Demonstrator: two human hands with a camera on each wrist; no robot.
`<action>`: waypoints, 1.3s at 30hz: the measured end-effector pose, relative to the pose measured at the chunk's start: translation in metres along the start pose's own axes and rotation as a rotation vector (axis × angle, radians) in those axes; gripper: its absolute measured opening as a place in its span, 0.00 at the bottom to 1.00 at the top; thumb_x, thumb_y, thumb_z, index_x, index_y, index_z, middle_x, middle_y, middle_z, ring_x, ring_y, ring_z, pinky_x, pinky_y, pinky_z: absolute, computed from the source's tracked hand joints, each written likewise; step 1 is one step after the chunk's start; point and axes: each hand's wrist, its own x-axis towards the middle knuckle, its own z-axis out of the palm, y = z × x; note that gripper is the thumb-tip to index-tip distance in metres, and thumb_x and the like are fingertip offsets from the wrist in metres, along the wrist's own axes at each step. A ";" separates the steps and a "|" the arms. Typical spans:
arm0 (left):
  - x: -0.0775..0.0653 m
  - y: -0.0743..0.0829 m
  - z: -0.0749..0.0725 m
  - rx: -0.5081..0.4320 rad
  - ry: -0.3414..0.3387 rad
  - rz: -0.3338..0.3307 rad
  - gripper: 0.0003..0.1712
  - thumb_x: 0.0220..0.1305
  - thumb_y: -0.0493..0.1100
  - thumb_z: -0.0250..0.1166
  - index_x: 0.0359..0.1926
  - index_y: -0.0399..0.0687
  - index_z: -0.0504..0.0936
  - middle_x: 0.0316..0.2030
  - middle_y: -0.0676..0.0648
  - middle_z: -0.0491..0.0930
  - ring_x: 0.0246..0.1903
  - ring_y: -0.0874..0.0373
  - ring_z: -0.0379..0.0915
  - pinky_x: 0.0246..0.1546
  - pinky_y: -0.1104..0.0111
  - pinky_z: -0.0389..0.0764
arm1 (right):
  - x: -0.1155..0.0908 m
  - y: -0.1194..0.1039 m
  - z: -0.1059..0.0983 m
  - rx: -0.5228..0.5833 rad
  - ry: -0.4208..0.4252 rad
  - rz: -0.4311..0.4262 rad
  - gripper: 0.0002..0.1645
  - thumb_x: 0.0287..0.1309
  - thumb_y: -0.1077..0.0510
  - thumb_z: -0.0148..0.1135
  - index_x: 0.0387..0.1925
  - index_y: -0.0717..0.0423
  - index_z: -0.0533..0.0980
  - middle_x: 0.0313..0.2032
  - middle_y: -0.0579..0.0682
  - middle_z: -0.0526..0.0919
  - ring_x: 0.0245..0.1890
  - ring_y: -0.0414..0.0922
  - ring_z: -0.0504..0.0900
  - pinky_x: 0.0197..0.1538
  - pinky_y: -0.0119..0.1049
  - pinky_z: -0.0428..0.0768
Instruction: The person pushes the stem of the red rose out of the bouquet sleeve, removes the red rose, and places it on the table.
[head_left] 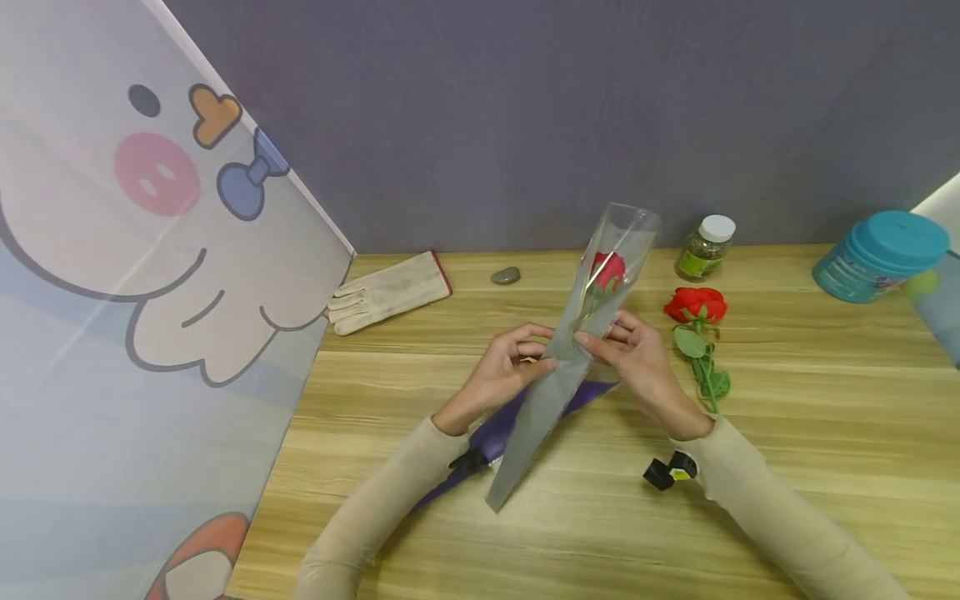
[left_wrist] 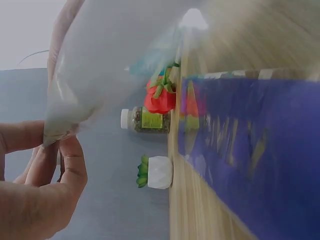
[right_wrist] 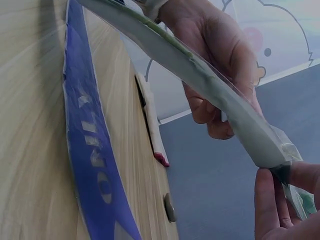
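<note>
Both hands hold a grey flower sleeve with a clear upper part, slanting above the table. Inside its clear top shows a red rose. My left hand pinches the sleeve's left edge around mid-length, thumb in front. Slightly higher, my right hand pinches the right edge between thumb and fingers. Beneath them lies a purple flower sleeve with pale lettering, visible in the right wrist view. A second red rose with green leaves lies on the table right of the right hand.
A white glove and a grey stone lie near the back wall. Farther right stand a white-lidded jar and a blue tub. The left wrist view also shows a white pot with a green plant.
</note>
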 end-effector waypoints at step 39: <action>-0.013 -0.015 0.009 0.067 0.011 -0.104 0.18 0.62 0.35 0.75 0.52 0.38 0.83 0.42 0.46 0.83 0.32 0.64 0.79 0.31 0.76 0.78 | 0.014 -0.043 -0.048 0.228 0.127 -0.179 0.21 0.64 0.74 0.65 0.53 0.51 0.82 0.38 0.44 0.94 0.32 0.37 0.92 0.34 0.28 0.87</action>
